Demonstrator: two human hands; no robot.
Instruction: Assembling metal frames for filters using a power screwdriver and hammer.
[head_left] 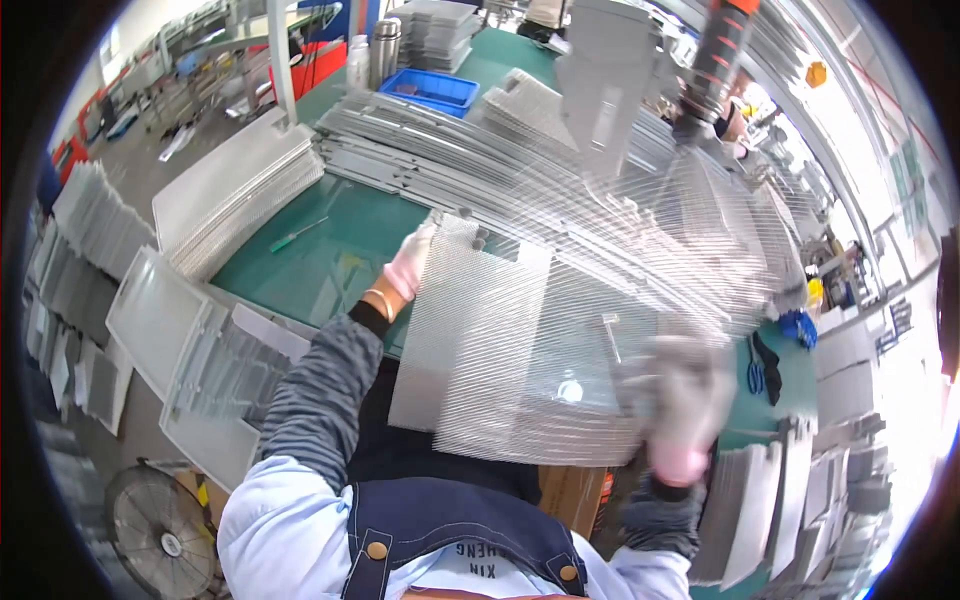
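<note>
My left hand, in a pale glove with a pink cuff, grips the upper left edge of a thin perforated metal sheet. The sheet is held in front of me over the green table, its lower edge near my apron. Fine mesh, smeared by motion, stretches from it to the upper right; whether this is one sheet or two I cannot tell. At the lower right of the mesh is my right hand, gloved and strongly blurred, so its fingers do not show clearly. A small pale T-shaped piece shows through the mesh.
Long metal strips lie across the table beyond my hands. Stacked panels stand left; a green-handled tool lies nearby. Blue scissors lie right. A dark cylindrical tool hangs above. A blue tray sits far back; a fan stands lower left.
</note>
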